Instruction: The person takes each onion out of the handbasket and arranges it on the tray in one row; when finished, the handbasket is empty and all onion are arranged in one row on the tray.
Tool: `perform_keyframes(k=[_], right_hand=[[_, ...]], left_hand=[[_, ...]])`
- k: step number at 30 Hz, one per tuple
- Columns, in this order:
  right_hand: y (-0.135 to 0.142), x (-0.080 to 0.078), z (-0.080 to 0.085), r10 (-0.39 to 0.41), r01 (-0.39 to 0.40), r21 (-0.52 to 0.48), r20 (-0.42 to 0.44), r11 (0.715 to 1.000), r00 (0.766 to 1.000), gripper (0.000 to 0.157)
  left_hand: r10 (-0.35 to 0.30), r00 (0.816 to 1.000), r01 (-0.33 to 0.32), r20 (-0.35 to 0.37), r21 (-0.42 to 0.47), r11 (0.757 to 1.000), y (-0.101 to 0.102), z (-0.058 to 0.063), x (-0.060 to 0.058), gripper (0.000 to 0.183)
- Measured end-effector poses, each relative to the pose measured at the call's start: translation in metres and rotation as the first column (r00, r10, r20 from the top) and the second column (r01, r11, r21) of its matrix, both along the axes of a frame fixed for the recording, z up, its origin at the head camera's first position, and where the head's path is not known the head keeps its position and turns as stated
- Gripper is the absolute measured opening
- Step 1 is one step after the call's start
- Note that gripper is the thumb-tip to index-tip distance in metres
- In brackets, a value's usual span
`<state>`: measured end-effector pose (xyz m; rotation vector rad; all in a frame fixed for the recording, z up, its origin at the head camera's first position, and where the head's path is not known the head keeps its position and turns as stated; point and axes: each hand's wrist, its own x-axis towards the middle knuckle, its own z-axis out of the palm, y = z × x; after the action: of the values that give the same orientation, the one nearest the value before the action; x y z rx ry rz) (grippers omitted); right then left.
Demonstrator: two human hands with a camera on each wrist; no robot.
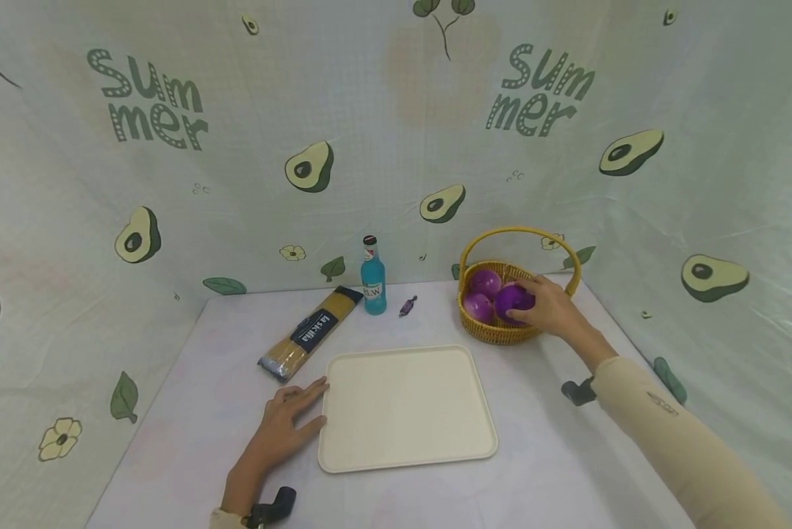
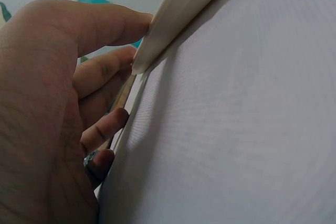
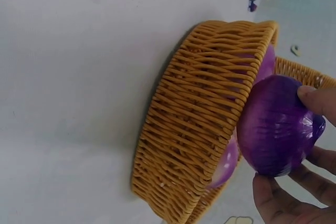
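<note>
right hand (image 1: 552, 308) grips 1 onion (image 3: 278, 127) at mouth of basket (image 3: 191, 114); left hand (image 1: 281, 427), fingers spread, touches tray (image 1: 405, 411) left of basket. likely step: picking out; next probably calls for lift clear of basket.

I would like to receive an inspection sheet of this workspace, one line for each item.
Surface: white tabletop.
Job's things: dark purple onion at the wicker basket, lighter onions inside it; cream tray lying flat.
Clutter: pasta packet lying, blue bottle upright, wrapped candy beside it.
Hands: left hand touches the tray's edge; right hand grips the dark onion.
Cables: nothing seen.
Surroundings: avocado-print cloth behind and at both sides.
</note>
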<state>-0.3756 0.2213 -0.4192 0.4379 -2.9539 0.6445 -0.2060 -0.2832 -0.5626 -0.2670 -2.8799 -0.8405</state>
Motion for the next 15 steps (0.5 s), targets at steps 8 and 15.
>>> perform_keyframes(k=[8,15], right_hand=[[-0.0012,0.0047,0.001,0.006,-0.006,-0.005,-0.01,1.0,1.0,0.076],[-0.0032,0.0084,0.0052,0.008,-0.008,-0.002,-0.003,1.0,1.0,0.076]], left_hand=[[-0.006,1.0,0.007,-0.015,0.005,1.0,0.001,0.0036,0.002,0.059],[-0.005,1.0,0.005,0.005,0.012,1.0,0.0013,0.0059,0.0025,0.059]])
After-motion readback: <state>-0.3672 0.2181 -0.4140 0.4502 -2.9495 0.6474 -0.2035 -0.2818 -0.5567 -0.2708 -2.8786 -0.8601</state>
